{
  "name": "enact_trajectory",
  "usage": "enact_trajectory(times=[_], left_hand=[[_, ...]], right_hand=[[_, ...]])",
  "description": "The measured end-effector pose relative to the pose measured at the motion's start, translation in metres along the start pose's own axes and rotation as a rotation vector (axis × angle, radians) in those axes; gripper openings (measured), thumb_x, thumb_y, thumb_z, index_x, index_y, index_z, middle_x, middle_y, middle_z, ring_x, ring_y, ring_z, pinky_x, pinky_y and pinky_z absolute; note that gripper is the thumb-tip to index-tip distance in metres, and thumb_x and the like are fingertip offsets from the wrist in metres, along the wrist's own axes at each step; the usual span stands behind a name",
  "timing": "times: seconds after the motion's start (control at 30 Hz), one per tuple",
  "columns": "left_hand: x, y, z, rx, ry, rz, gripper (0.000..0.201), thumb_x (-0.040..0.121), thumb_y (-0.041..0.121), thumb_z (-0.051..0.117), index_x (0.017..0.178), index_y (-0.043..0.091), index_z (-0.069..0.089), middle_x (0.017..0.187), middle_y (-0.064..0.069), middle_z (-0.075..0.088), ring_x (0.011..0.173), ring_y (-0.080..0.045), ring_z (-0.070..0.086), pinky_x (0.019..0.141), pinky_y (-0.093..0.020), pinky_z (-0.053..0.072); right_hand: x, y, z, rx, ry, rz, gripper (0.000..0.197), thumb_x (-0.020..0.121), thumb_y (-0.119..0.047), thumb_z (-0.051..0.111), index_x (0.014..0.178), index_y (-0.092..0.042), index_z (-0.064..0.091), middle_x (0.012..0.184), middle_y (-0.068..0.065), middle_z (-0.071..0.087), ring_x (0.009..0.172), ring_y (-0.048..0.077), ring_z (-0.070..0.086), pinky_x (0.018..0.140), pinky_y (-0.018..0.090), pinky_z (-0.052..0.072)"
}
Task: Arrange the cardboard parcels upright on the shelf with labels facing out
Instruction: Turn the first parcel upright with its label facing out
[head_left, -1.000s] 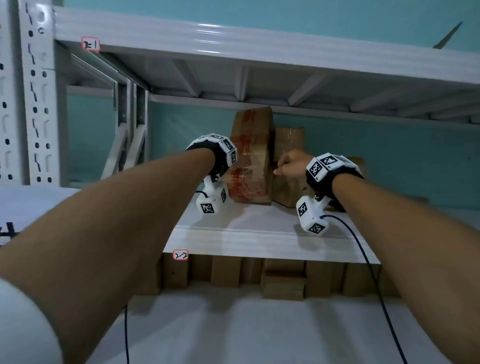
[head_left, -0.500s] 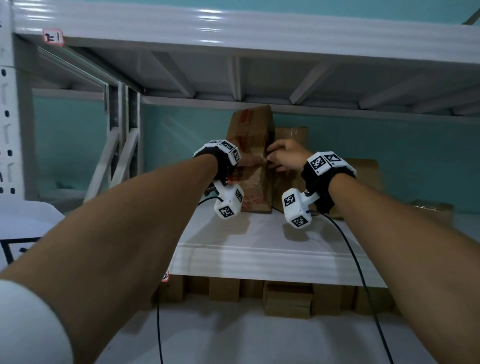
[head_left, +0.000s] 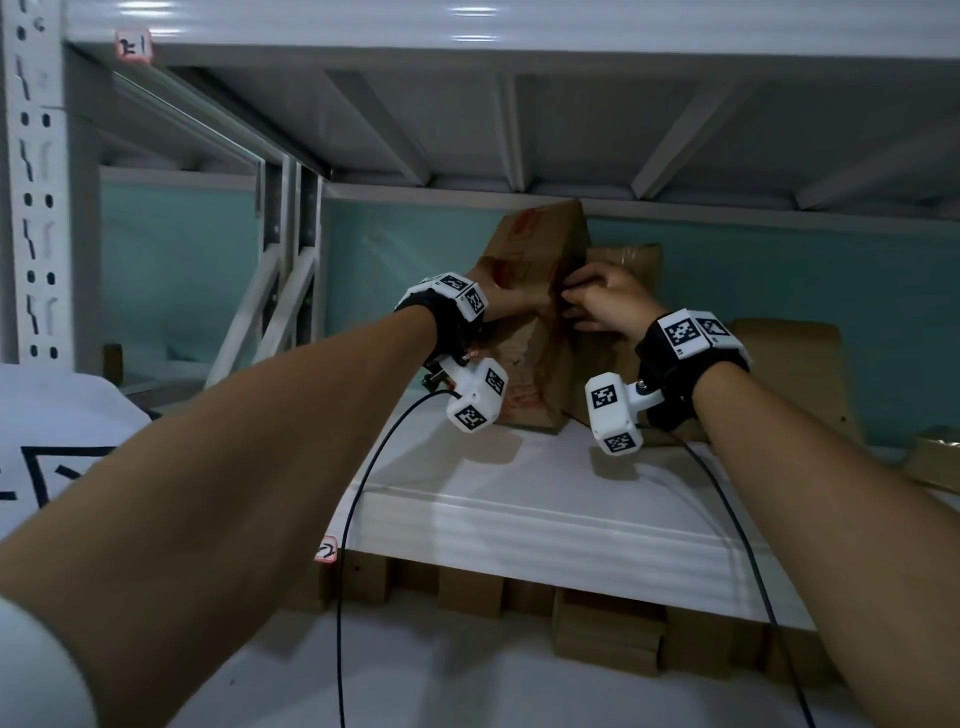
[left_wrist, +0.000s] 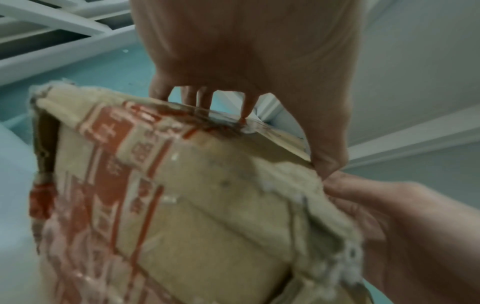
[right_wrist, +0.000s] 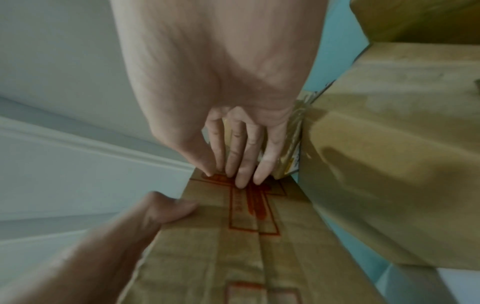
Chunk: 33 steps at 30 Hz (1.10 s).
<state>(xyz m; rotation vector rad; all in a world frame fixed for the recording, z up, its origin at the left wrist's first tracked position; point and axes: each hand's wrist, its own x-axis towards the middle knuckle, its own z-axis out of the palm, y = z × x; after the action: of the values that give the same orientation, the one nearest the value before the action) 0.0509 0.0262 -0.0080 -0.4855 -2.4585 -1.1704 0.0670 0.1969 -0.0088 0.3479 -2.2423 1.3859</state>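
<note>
Since half a second ago the tall parcel (head_left: 535, 317) has tipped a little further, its top leaning right toward the second parcel (head_left: 618, 260) behind it. The right hand (head_left: 605, 306) has kept its place at the tall parcel's right edge; the left hand (head_left: 506, 299) remains on its front-left side.

The left hand's fingers (left_wrist: 200, 98) are curled over the far edge of the parcel with the thumb at the near corner, so it grips the parcel. The right hand's fingers (right_wrist: 241, 162) lie fairly straight, tips pressing the narrow side with the red print, beside the taped corner of the second parcel.

The tall parcel stands near the back of the middle shelf (head_left: 545, 499), its base resting on the white board. In front of it the board is bare out to the front lip. To its left the shelf is open as far as the upright post (head_left: 36, 208); to its right it is touching or just beside the second parcel.

Four parcels show on this shelf: the tall one, the second behind it, a flat one (head_left: 789, 364) leaning at the back wall, and a small one (head_left: 935, 457) at the far right. Several more boxes (head_left: 608, 629) sit on the level below.
</note>
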Motion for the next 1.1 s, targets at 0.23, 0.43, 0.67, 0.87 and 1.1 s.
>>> enact_trajectory(times=[0.23, 0.43, 0.67, 0.87, 1.1], left_hand=[[-0.007, -0.016, -0.024, -0.067, 0.023, -0.068, 0.093, 0.076, 0.042, 0.076, 0.15, 0.02, 0.024, 0.145, -0.007, 0.042, 0.112, -0.022, 0.05, 0.083, -0.027, 0.041], [-0.012, -0.026, -0.04, -0.154, 0.047, -0.071, 0.088, 0.077, 0.037, 0.075, 0.149, 0.02, 0.027, 0.135, -0.006, 0.047, 0.1, -0.019, 0.052, 0.074, -0.025, 0.044], [-0.02, -0.033, -0.035, -0.234, 0.062, -0.069, 0.074, 0.076, 0.037, 0.076, 0.14, 0.019, 0.043, 0.123, -0.002, 0.059, 0.088, -0.013, 0.061, 0.059, -0.015, 0.044], [-0.022, -0.033, -0.034, -0.287, 0.06, -0.096, 0.081, 0.076, 0.034, 0.075, 0.145, 0.023, 0.034, 0.121, 0.0, 0.052, 0.097, -0.019, 0.055, 0.06, -0.018, 0.043], [-0.025, -0.033, -0.031, -0.304, 0.064, -0.082, 0.073, 0.078, 0.03, 0.072, 0.142, 0.023, 0.038, 0.113, -0.001, 0.053, 0.078, -0.006, 0.055, 0.063, -0.02, 0.044]], right_hand=[[0.006, 0.011, 0.023, -0.091, -0.013, -0.059, 0.028, 0.091, -0.016, 0.06, 0.118, -0.019, 0.056, 0.106, 0.007, 0.063, 0.103, 0.025, 0.063, 0.094, 0.041, 0.053], [0.012, 0.005, 0.039, -0.12, 0.025, -0.068, 0.039, 0.092, -0.022, 0.061, 0.129, -0.017, 0.05, 0.091, -0.002, 0.056, 0.1, 0.022, 0.057, 0.098, 0.041, 0.049], [0.008, 0.008, 0.052, -0.098, 0.089, -0.09, 0.044, 0.091, -0.029, 0.061, 0.133, -0.023, 0.049, 0.127, 0.009, 0.057, 0.116, 0.026, 0.056, 0.103, 0.042, 0.045], [0.005, 0.013, 0.054, -0.158, 0.118, -0.137, 0.046, 0.091, -0.025, 0.06, 0.136, -0.023, 0.048, 0.133, 0.01, 0.054, 0.122, 0.027, 0.052, 0.104, 0.039, 0.043], [0.002, 0.016, 0.053, -0.107, 0.116, -0.139, 0.049, 0.09, -0.023, 0.063, 0.137, -0.022, 0.048, 0.139, 0.009, 0.051, 0.128, 0.026, 0.048, 0.101, 0.032, 0.041]])
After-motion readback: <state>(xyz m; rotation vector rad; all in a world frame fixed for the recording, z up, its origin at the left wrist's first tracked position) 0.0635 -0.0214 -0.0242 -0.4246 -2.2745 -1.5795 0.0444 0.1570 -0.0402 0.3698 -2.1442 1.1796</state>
